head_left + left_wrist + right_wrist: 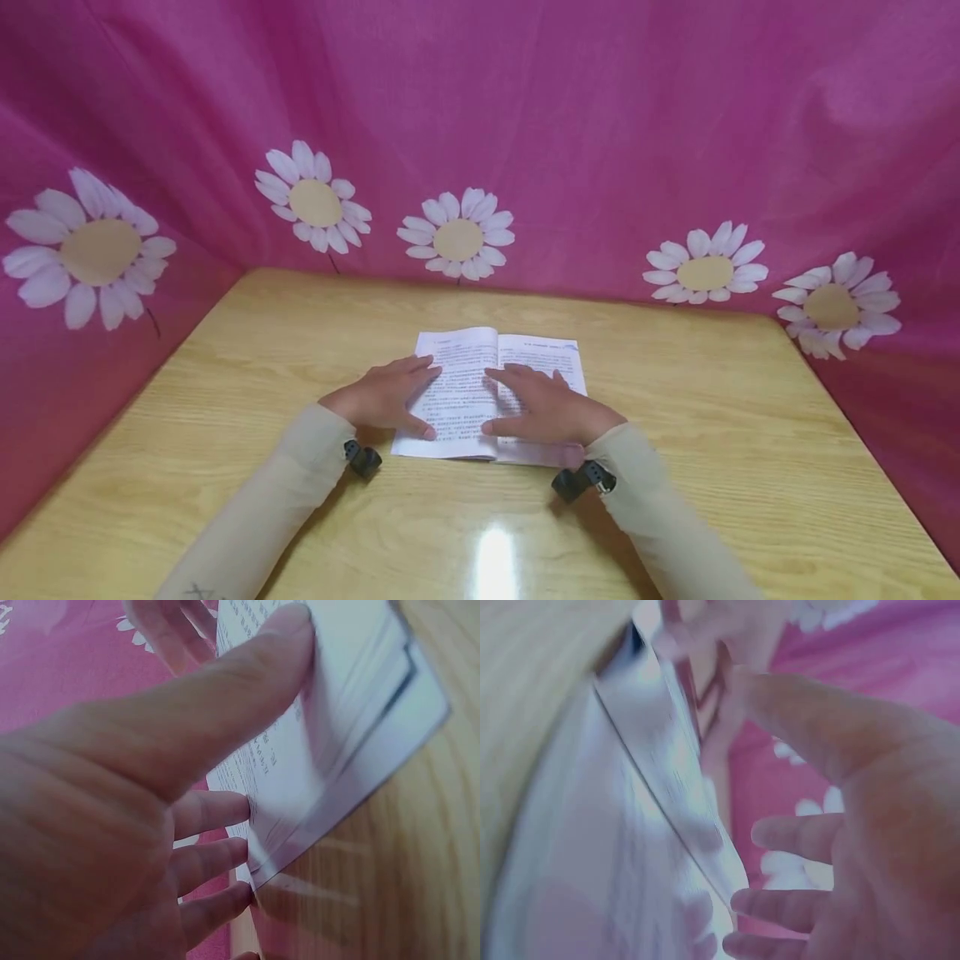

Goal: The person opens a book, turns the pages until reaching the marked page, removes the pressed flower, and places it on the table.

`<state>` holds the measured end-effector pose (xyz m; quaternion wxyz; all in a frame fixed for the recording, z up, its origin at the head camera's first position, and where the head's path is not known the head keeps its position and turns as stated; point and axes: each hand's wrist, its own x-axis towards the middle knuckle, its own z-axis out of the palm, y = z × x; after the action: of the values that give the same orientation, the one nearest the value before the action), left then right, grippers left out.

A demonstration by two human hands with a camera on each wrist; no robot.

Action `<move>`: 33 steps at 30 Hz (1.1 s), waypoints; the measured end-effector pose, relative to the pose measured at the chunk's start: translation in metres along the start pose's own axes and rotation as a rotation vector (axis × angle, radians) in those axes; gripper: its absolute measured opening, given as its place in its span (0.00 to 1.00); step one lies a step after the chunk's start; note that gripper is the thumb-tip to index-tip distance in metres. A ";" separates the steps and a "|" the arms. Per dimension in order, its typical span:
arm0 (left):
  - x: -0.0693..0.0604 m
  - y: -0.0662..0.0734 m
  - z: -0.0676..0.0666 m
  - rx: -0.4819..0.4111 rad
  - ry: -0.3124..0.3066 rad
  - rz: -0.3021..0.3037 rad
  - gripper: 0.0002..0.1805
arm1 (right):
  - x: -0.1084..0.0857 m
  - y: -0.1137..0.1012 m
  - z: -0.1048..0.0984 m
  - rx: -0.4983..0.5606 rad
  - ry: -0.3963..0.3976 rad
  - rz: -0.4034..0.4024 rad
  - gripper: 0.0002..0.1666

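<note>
An open book (459, 400) lies on the wooden table, printed text on both of its pages. My left hand (382, 396) rests at the left page's outer edge, thumb and fingers spread. In the left wrist view its thumb (225, 697) lies over the page (337, 742), with the other fingertips at the paper's edge. My right hand (555, 410) is over the right page near the centre fold, fingers extended and apart. From the right wrist view, blurred pages (592, 847) lie beside those fingers (799, 836); whether they touch is hard to tell.
Wooden table surface (750, 467) surrounds the book, with a bright light reflection near the front. A magenta curtain (570, 125) with large white flowers hangs along the back and sides. Black wrist cameras (363, 459) sit on both wrists, over beige sleeves.
</note>
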<state>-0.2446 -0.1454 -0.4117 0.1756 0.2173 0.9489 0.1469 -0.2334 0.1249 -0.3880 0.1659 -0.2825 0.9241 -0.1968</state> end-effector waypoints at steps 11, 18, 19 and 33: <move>0.000 0.002 0.000 -0.002 0.011 -0.007 0.55 | -0.012 0.046 -0.023 0.046 0.044 0.247 0.65; -0.001 0.003 -0.002 -0.010 0.018 -0.001 0.54 | -0.019 0.062 -0.027 0.110 0.041 0.349 0.71; -0.002 0.003 -0.002 -0.011 0.020 -0.006 0.54 | -0.020 0.063 -0.026 0.122 0.041 0.356 0.71; -0.004 0.006 -0.003 -0.001 0.023 -0.008 0.53 | -0.017 0.063 -0.021 0.091 0.061 0.399 0.73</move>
<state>-0.2399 -0.1428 -0.4056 0.1655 0.2118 0.9516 0.1492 -0.2576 0.1887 -0.3952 0.1859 -0.0798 0.9566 -0.2099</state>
